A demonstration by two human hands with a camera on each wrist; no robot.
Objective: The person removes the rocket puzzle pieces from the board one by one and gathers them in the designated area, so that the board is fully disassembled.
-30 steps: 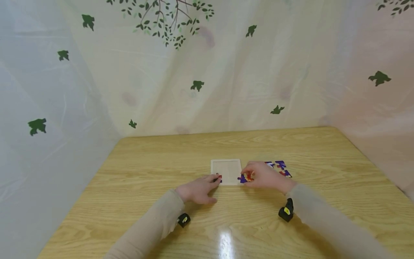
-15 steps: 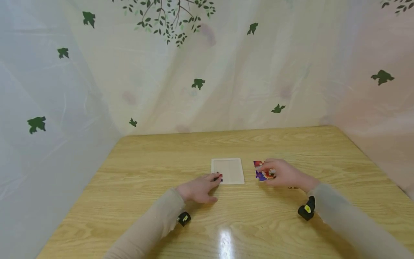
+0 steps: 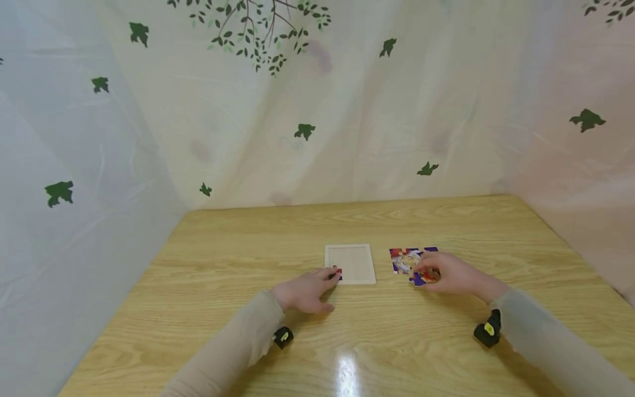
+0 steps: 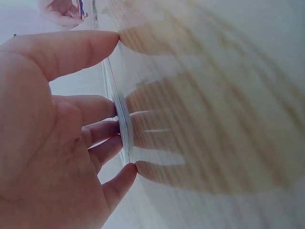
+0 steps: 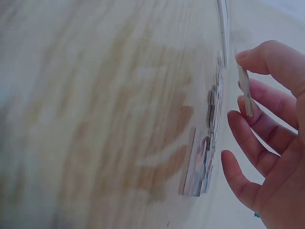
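My left hand [image 3: 305, 292] lies at the front left corner of a shallow wooden puzzle tray [image 3: 354, 259], fingers relaxed and fingertips resting on it. Beneath those fingertips shows a small red and dark puzzle piece [image 3: 339, 274], partly hidden. Right of the tray, my right hand [image 3: 453, 274] pinches a purple and red puzzle piece [image 3: 419, 280] between thumb and fingers. In the right wrist view this held piece [image 5: 245, 88] is seen edge-on, off the table. Just behind it lie several colourful puzzle pieces [image 3: 399, 260], some covered by the hand.
The wood-grain table [image 3: 238, 242] extends around the tray on all sides. A pale curtain [image 3: 347, 160] printed with green leaves hangs behind the table's back edge. Each wrist carries a small black camera, such as the right wrist camera [image 3: 488, 331].
My right hand has moved rightward from the tray's right edge to the loose pieces, still pinching the puzzle piece. More of the loose pieces now show. My left hand has stayed on the tray.
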